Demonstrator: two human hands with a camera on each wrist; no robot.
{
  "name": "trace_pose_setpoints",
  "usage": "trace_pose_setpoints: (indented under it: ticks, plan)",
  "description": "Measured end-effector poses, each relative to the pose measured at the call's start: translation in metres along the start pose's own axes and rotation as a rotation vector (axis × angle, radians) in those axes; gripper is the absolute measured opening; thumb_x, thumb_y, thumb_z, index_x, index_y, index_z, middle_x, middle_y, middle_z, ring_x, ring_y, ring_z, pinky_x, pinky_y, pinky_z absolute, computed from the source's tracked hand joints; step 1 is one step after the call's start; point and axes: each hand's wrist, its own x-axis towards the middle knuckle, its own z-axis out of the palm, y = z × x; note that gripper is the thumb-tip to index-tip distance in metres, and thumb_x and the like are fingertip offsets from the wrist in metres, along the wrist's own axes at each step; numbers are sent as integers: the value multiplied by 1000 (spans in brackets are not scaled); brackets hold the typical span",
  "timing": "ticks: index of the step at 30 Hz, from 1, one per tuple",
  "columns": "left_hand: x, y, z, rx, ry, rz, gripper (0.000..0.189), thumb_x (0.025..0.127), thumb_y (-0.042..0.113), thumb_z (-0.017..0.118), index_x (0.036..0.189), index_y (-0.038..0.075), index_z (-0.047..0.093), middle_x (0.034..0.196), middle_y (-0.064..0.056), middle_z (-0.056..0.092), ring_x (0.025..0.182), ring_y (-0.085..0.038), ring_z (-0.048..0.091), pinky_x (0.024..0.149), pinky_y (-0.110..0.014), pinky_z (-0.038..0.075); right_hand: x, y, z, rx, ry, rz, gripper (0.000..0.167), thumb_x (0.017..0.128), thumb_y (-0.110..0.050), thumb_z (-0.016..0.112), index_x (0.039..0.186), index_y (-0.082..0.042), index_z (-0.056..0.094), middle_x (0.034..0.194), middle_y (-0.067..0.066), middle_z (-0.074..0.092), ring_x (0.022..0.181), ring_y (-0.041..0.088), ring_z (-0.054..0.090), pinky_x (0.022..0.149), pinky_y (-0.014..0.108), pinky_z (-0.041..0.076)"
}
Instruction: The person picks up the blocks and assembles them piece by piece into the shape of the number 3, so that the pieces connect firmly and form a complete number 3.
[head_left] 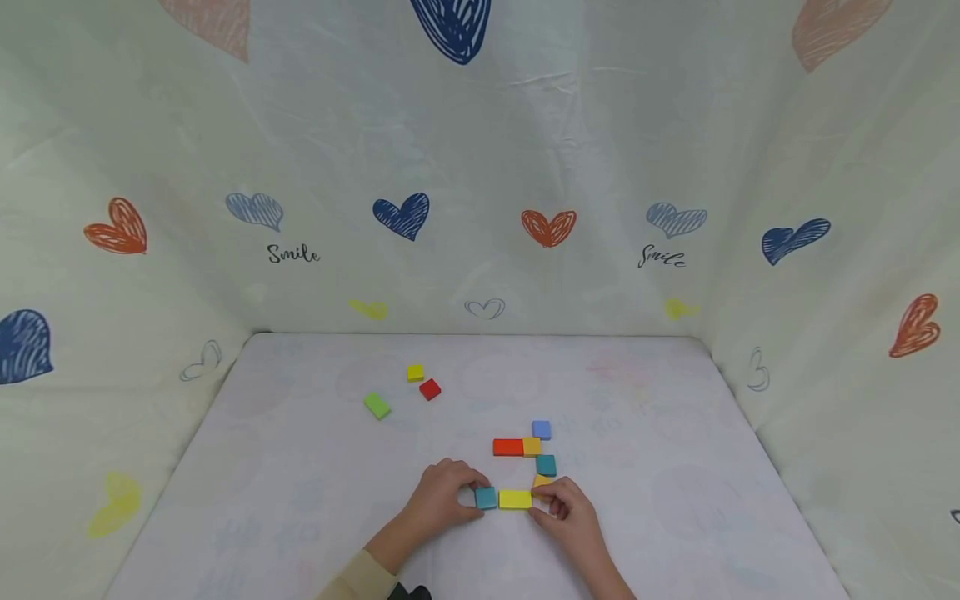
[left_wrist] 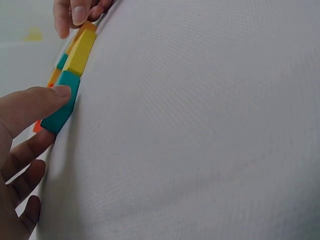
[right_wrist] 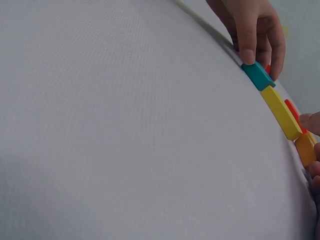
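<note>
My left hand (head_left: 442, 496) pinches a teal block (head_left: 486, 498) between thumb and index finger; in the left wrist view the thumb lies on its face. Right of it lies a longer yellow block (head_left: 515, 500), a narrow gap between them in the head view. My right hand (head_left: 572, 518) is at the yellow block's right end, thumb and index parted around that end. The wrist views show these fingertips just off the block. An orange block (head_left: 541, 481) is partly hidden behind the right fingers. Above it come another teal block (head_left: 546, 465), an orange-yellow block (head_left: 532, 447), a red block (head_left: 507, 447) and a blue block (head_left: 542, 430).
Farther back on the white-covered table (head_left: 300, 450) lie a small yellow block (head_left: 416, 373), a dark red block (head_left: 430, 389) and a green block (head_left: 377, 406). A heart-printed curtain (head_left: 480, 275) encloses the back and sides. Something black (head_left: 411, 592) shows at the bottom edge.
</note>
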Motion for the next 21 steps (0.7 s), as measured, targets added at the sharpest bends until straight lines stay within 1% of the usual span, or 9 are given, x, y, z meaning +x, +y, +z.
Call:
trace_pose_setpoints:
  ticks: [7,21]
  plan:
    - [1,0,1,-5,-4,12,30,74,30,85,102,29,74,84,21,54,84,-6,45,77,-35,41,0,1,0,-1,4,-5,26,76,-6,82,100,-14,74,84,-2,51,73,13,47,62,21,43]
    - [2,3,0,2,-20,13,30,75,31,84,103,31,74,85,21,53,85,-6,46,79,-36,41,-1,2,1,-1,4,-2,27,76,-6,82,100,-15,74,85,-2,51,73,13,47,62,21,43]
